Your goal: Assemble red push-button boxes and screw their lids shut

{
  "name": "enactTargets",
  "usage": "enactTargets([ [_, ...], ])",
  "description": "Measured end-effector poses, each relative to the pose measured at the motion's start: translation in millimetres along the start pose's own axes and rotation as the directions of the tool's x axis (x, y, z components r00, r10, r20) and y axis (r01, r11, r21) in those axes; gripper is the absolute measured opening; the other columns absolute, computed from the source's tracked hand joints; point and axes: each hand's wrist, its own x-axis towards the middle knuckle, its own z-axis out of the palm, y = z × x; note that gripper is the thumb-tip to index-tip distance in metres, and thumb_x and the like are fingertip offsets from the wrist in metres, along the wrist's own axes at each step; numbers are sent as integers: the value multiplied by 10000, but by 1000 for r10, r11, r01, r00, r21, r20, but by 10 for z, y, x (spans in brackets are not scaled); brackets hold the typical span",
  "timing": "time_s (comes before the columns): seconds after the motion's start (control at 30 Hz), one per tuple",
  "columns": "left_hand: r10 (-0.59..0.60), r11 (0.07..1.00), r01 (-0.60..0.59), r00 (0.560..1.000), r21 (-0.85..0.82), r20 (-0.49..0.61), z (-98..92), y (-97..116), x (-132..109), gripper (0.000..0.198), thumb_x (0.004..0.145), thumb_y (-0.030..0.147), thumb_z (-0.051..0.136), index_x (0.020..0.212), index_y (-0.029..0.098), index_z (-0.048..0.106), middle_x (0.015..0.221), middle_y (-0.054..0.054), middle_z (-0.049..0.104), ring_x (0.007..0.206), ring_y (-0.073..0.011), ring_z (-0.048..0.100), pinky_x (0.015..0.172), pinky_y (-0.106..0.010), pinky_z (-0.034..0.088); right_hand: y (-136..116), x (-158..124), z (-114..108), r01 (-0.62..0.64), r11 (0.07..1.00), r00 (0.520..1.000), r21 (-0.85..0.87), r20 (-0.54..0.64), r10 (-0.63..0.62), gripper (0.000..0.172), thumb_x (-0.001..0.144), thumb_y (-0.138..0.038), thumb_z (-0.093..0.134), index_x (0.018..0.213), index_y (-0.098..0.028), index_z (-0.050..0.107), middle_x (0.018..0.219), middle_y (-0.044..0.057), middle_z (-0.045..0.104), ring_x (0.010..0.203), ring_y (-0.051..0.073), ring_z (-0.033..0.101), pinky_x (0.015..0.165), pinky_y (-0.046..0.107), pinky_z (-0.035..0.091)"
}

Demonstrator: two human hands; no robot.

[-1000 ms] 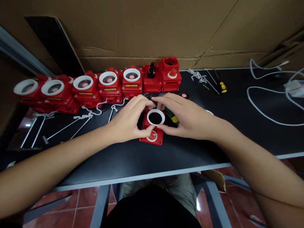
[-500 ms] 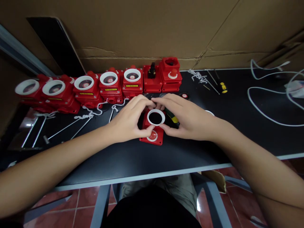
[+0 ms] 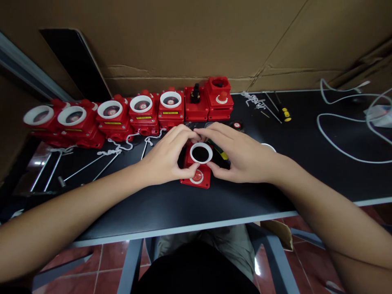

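Note:
Between my hands is a white ring [image 3: 210, 156] with a dark centre, over a red box cover [image 3: 203, 183] that carries a round red lens in a white collar. My left hand [image 3: 170, 157] curls round the ring's left side, its thumb at the near rim. From the right, my right hand [image 3: 237, 153] grips the same ring, thumb at the near edge and fingers behind. The fingertips of both hands meet at the far side, where they partly hide the ring's back. A yellow-and-black screwdriver handle [image 3: 224, 155] lies beside my right hand, half covered by it.
Several finished-looking red boxes with white rings [image 3: 170, 99] line the back left. Beside them stand a red box with a black part [image 3: 195, 94] and another red box [image 3: 219, 98]. Metal rods [image 3: 52, 169], a screwdriver [image 3: 286, 114] and white cable [image 3: 324, 130] lie around.
Both hands keep their hold on the white ring, with hardly any movement. The whole view has shifted slightly.

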Motion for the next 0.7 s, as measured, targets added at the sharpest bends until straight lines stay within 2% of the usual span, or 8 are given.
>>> enactTargets([
  [0.1,-10,1000,10,1000,1,9,-2,0,1,426,930,283,765,1302,229,565,1299,-118,683,1168,-297,675,991,-453,601,-1,5,-2,-13,1000,1000,7,8,13,671,996,-347,710,1626,-193,538,1395,179,707,1245,319,706,1063,505,656],
  [0.33,25,1000,-25,1000,2,-3,3,-3,0,410,940,279,751,1300,215,566,1290,-127,681,1193,-301,674,1007,-458,602,8,-6,10,-20,1000,1000,2,-4,20,697,995,-397,731,1625,-165,544,1395,187,714,1256,323,707,1062,508,659],
  [0.7,4,1000,-4,1000,3,6,3,0,-1,413,941,291,761,1298,224,564,1290,-120,682,1182,-300,673,1006,-459,598,12,-16,14,-45,999,999,17,-5,46,724,994,-442,757,1636,-184,545,1390,189,720,1267,337,705,1057,528,655],
])
